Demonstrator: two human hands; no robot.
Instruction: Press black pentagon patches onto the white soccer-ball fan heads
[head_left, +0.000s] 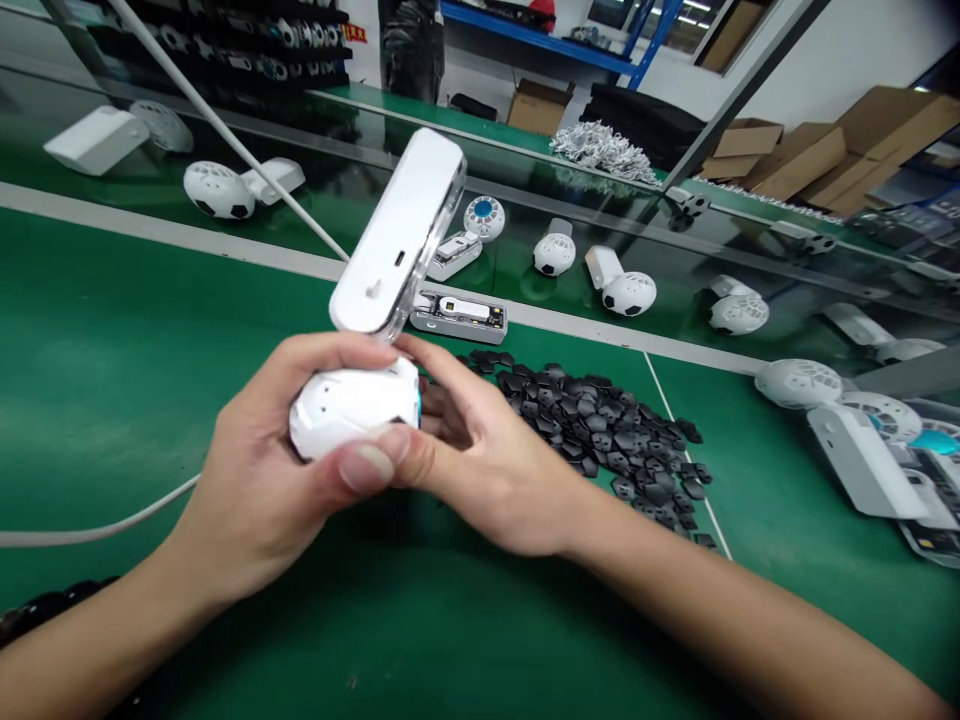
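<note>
Head view shows the left hand (262, 470) closed firmly around a white ball (345, 400), its thumb below and its index finger above. The right hand (510, 460) is at the ball's right end; its thumb touches there, and its fingers bend behind, so I cannot tell whether they also grip. Just above the hands stands a tilted white case (405, 235); its joint with the ball is hidden. The ball is held over the green bench (405, 630). Right beyond the case lies an open case (459, 316), and near the right hand spreads a pile of black pieces (600, 420). At left runs a cable (112, 538). Beyond the grey rail (570, 318), several ball units (628, 293) lie in a row, with cartons (817, 160) farther behind.
</note>
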